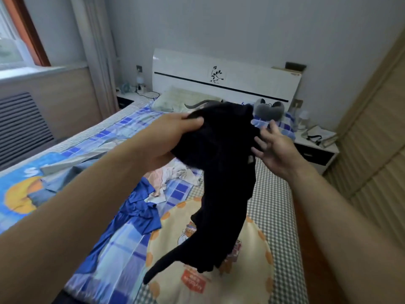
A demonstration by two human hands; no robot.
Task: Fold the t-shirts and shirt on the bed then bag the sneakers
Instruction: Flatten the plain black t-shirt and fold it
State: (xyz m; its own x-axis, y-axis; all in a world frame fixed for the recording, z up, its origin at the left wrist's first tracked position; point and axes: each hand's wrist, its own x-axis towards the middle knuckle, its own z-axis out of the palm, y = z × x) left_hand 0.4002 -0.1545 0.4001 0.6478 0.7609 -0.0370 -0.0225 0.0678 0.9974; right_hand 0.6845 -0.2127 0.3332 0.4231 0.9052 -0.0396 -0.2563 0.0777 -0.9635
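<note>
Two hands are up: the left hand point(175, 137) at nine o'clock of the one black garment point(221, 172), fingers curled into its cloth, and the right hand point(274, 148) at three o'clock, fingers spread. On the bed point(274, 216), one blue shirt point(138, 213) at seven o'clock of the black one, and one pale crumpled garment point(173, 174) just above the blue. That makes three garments counted. One pillow point(175, 99) at the headboard, eleven o'clock. One grey plush toy point(268, 110) at one o'clock. Two nightstands: the left nightstand point(126, 99) and the right nightstand point(315, 150). One headboard point(223, 82) at twelve.
</note>
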